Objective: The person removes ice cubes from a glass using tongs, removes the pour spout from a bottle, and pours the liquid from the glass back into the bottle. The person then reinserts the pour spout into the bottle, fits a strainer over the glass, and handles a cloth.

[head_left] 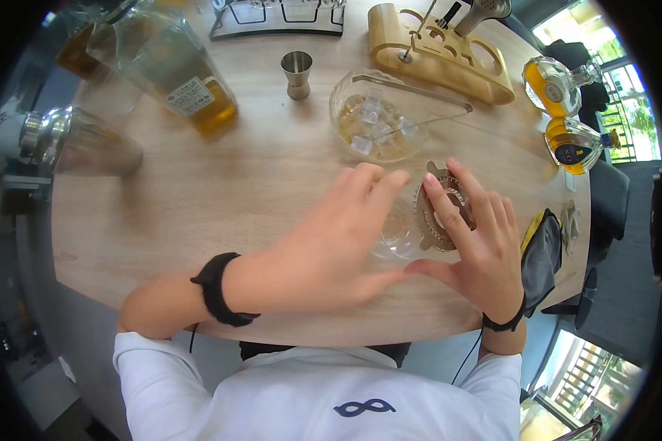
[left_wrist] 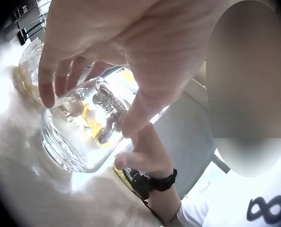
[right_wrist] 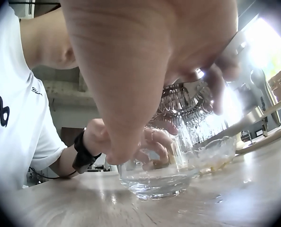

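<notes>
A clear glass [right_wrist: 154,184] stands on the wooden table. At its mouth sits a metal cocktail strainer [head_left: 440,209] with a coiled spring, tilted in the head view. My right hand [head_left: 478,239] lies over the strainer, index and middle fingers fairly straight across its top. The right thumb stretches out to the left, apart from the strainer. Blurred in the head view, my left hand [head_left: 324,239] is beside the glass. Seen in the left wrist view, the left fingers [left_wrist: 47,92] and thumb are spread apart, with the glass between them.
Beyond the glass stands a glass bowl of ice [head_left: 379,121] with tongs [head_left: 419,94] across it. A jigger [head_left: 297,73], a wooden tool stand [head_left: 441,55] and a large bottle [head_left: 162,66] stand farther back. Two amber bottles [head_left: 577,143] and a dark pouch [head_left: 542,257] are on the right.
</notes>
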The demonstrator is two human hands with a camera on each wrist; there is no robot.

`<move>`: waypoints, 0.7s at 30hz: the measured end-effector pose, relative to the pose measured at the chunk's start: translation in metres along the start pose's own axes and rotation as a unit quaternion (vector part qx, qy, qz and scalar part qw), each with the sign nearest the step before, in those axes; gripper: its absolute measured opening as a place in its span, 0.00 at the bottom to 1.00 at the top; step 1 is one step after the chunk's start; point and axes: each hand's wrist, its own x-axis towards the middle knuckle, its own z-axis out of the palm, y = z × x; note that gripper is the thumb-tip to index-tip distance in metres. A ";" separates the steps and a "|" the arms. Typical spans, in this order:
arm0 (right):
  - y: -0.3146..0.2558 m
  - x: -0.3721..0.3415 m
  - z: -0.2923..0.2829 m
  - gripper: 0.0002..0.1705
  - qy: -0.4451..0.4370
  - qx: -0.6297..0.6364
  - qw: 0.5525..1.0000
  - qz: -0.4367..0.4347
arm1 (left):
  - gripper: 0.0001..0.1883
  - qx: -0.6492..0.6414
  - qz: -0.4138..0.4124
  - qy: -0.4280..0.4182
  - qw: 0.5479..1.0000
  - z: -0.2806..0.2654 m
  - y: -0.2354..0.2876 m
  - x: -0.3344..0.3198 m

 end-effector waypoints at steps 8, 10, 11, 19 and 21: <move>-0.003 -0.001 -0.001 0.61 -0.001 -0.008 1.000 -0.004 | 0.48 0.037 -0.100 -0.057 0.993 -0.001 0.011 0.002; -0.004 -0.001 -0.002 0.61 -0.001 -0.012 1.000 -0.005 | 0.49 0.022 -0.063 -0.008 0.998 0.007 0.006 -0.002; -0.005 -0.002 -0.002 0.60 -0.005 -0.007 1.000 -0.001 | 0.50 0.004 -0.025 0.037 0.999 0.010 0.004 -0.003; -0.003 -0.003 -0.004 0.60 -0.002 -0.001 1.000 -0.010 | 0.51 -0.063 -0.018 -0.057 0.996 -0.010 -0.006 0.004; -0.004 -0.004 -0.006 0.63 -0.020 -0.010 1.000 -0.010 | 0.51 -0.040 -0.011 -0.044 0.998 -0.001 -0.003 0.003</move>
